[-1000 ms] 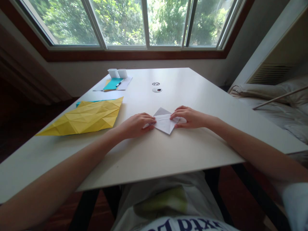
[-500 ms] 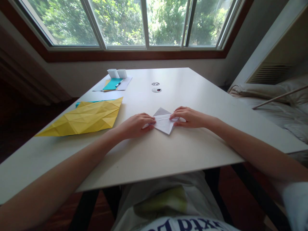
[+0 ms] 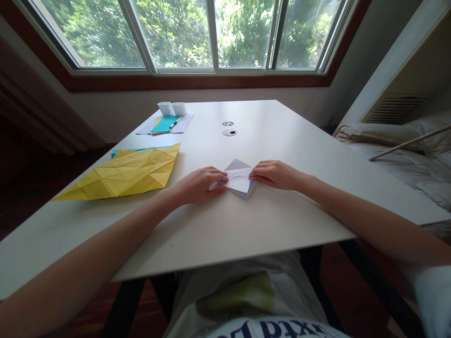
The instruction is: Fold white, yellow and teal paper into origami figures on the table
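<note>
folded white paper (image 3: pixel 240 182) lies at frame centre on the table (image 3: pixel 268 220), pinched from both sides: left hand (image 3: pixel 197 185) on its left corner, right hand (image 3: pixel 275 174) on its right; long axis runs left-right.

We have one view only, from a camera worn on the head, looking forward and down across the table (image 3: pixel 268 225) toward the window (image 3: pixel 211 33) at the far side. It sits close above the near table edge, so our own forearms run up from the bottom corners and our lap shows beneath. The bed (image 3: pixel 398 155) lies at the right.
</note>
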A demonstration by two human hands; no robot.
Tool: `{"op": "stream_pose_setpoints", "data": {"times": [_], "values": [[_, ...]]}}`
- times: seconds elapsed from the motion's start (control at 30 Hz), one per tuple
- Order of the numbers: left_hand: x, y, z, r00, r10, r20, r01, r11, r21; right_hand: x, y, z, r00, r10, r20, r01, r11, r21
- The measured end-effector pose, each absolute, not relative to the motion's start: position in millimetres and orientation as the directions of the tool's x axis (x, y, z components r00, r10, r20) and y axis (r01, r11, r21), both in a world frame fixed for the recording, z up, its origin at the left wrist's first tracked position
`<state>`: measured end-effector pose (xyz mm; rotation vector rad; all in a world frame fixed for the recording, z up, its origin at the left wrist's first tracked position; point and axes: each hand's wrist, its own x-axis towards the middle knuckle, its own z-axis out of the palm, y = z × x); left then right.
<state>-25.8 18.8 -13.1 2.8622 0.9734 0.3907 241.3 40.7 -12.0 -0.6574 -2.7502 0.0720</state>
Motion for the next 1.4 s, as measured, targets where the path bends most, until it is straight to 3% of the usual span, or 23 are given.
{"op": "stream_pose_setpoints", "data": {"times": [0.17,0.37,0.5,0.73,0.9,1.2,1.4], "values": [[-23.8,16.5,-10.1,0.755,0.617,0.222,0.599,-0.787,0.150,237.7,38.8,-13.4,-0.765,0.542,0.347,0.515,0.839,-0.175],[-18.0,14.0,-7.5,0.696,0.681,0.225,0.673,-0.729,0.124,231.9,36.5,-13.4,-0.617,0.661,0.427,0.524,0.750,-0.403],[-15.6,15.5,-13.2,0.615,0.744,0.260,0.727,-0.663,0.177,230.6,35.7,-14.1,-0.578,0.680,0.452,0.485,0.731,-0.480],[-13.4,18.7,-17.6,0.544,0.774,0.324,0.709,-0.631,0.315,232.3,35.8,-15.0,-0.671,0.620,0.406,0.484,0.782,-0.393],[-9.7,19.1,-18.1,0.520,0.794,0.315,0.753,-0.601,0.269,228.9,37.4,-14.9,-0.685,0.671,0.284,0.576,0.738,-0.352],[-1.6,15.8,-14.7,0.472,0.829,0.300,0.791,-0.549,0.271,224.0,39.9,-11.8,-0.647,0.729,0.224,0.677,0.685,-0.269],[-0.2,17.4,-15.0,0.431,0.857,0.282,0.795,-0.508,0.331,220.4,36.9,-9.5,-0.607,0.755,0.249,0.694,0.656,-0.296]]}}
